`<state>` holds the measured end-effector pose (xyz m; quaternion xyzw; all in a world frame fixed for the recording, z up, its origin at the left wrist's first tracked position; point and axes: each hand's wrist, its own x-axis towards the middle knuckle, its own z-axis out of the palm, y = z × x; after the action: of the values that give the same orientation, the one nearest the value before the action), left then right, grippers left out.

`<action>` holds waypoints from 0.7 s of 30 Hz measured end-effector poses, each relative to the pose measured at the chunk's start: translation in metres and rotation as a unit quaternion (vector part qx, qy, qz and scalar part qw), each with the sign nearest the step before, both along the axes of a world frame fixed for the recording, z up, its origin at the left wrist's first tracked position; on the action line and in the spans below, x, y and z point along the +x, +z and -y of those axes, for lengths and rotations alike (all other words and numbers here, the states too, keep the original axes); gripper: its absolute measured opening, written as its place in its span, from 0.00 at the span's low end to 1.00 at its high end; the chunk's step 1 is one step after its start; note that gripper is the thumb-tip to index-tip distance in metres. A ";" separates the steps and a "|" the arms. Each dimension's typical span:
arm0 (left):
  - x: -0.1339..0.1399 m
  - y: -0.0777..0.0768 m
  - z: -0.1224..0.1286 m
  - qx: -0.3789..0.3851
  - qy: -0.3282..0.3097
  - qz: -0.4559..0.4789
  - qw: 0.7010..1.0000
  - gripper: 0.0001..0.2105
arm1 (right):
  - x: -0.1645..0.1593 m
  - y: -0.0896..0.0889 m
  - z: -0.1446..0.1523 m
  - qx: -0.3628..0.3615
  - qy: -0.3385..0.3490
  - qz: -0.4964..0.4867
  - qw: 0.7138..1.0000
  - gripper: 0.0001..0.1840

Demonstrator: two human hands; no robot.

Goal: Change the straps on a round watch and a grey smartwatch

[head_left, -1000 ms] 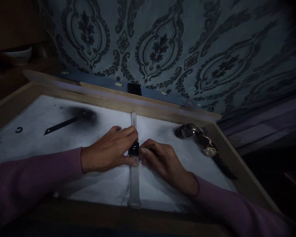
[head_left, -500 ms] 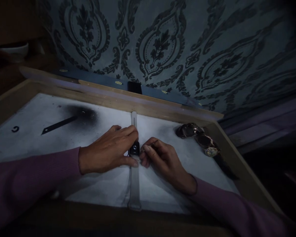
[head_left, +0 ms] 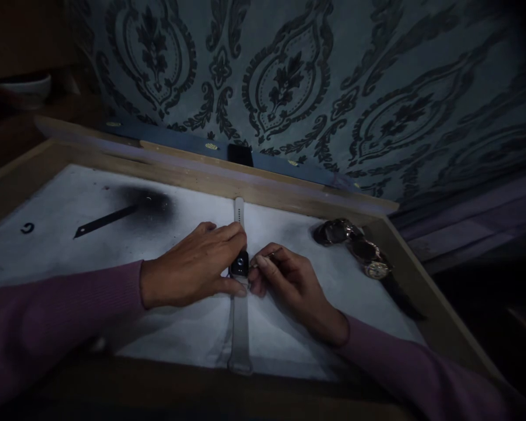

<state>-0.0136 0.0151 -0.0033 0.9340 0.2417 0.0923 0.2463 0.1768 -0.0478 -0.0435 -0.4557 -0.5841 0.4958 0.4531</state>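
Note:
A smartwatch [head_left: 239, 264] with a dark case and a pale strap [head_left: 240, 336] lies lengthwise in the middle of a white-lined wooden tray. A lighter round mark shows on the case. My left hand [head_left: 197, 266] grips the watch from the left, fingers at its upper end and thumb by the lower strap joint. Close to the case's right edge, my right hand [head_left: 291, 278] is closed in a pinch. Something small and thin seems to be between its fingertips, too dark to name.
Several wristwatches [head_left: 366, 251] lie at the tray's right side, near its wooden wall [head_left: 438, 310]. On the left are a dark flat strip [head_left: 106, 221], a small curved black piece [head_left: 27, 227] and a dark smudge. A black rectangular object [head_left: 240, 155] sits beyond the back rim.

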 end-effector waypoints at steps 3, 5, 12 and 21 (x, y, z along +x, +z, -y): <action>0.000 0.000 0.000 0.002 0.000 -0.002 1.000 0.17 | 0.000 0.000 0.000 0.016 0.001 0.010 1.000 0.13; 0.000 -0.001 0.000 0.006 -0.001 -0.001 1.000 0.17 | 0.000 0.000 0.001 0.028 0.002 0.026 0.999 0.13; 0.000 0.000 0.000 0.011 0.002 -0.009 1.000 0.18 | 0.000 0.006 0.004 0.120 0.014 0.136 0.983 0.13; -0.002 -0.001 0.001 0.001 0.000 -0.001 1.000 0.19 | -0.002 0.017 0.004 0.208 0.025 0.262 0.942 0.10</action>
<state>-0.0154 0.0145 -0.0041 0.9345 0.2413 0.0918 0.2450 0.1744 -0.0514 -0.0264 -0.4504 -0.7837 0.2374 0.3558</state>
